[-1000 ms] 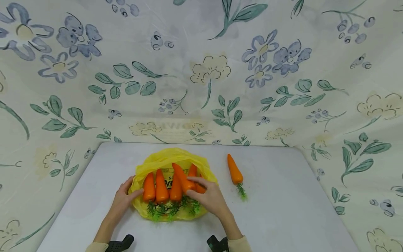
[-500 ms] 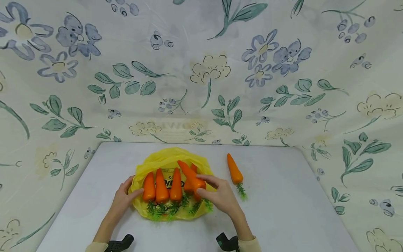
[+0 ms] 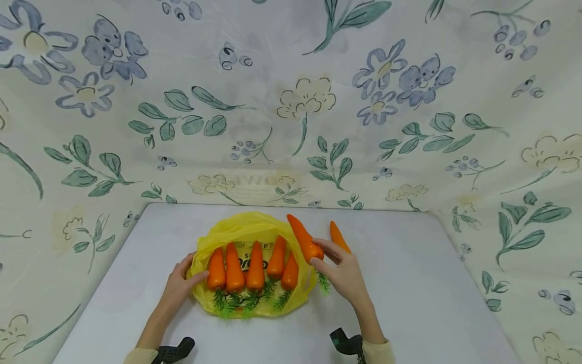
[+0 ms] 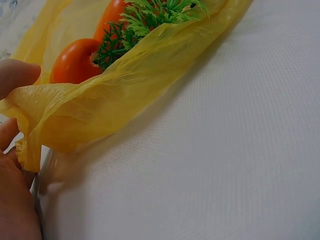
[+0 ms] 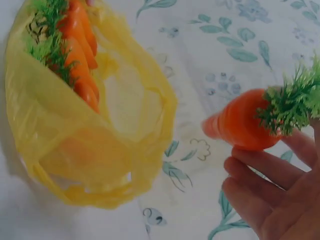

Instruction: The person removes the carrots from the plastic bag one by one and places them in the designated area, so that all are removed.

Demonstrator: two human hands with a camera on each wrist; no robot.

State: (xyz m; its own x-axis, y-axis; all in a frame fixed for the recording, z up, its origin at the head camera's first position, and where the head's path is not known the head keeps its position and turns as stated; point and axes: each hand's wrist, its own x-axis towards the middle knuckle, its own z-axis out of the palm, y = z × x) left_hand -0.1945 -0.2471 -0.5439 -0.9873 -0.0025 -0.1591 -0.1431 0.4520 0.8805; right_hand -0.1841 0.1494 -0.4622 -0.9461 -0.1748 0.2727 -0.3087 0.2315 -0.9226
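An open yellow plastic bag [image 3: 247, 221] lies on the table, with several orange carrots [image 3: 256, 268] side by side in it, green tops toward the person. At the bag's left edge, my left hand [image 3: 177, 285] pinches the rim, thumb inside and fingers outside; the left wrist view shows the thumb [image 4: 19, 75] over the yellow film. My right hand [image 3: 344, 275] holds another carrot [image 3: 301, 236] just right of the bag, raised off the table. Its fingers grip the thick end, and the green top [image 5: 295, 102] hangs beside the palm.
Behind the right hand lies one loose carrot [image 3: 338, 236] on the white table [image 3: 409, 283], its lower part hidden by that hand. A floral cloth [image 3: 254, 151] rises behind the table's back edge and along both sides.
The right hand has lifted a carrot out of the bag and carried it right, past the rim. The carrots beneath it now show. The left hand stays on the bag's left edge.
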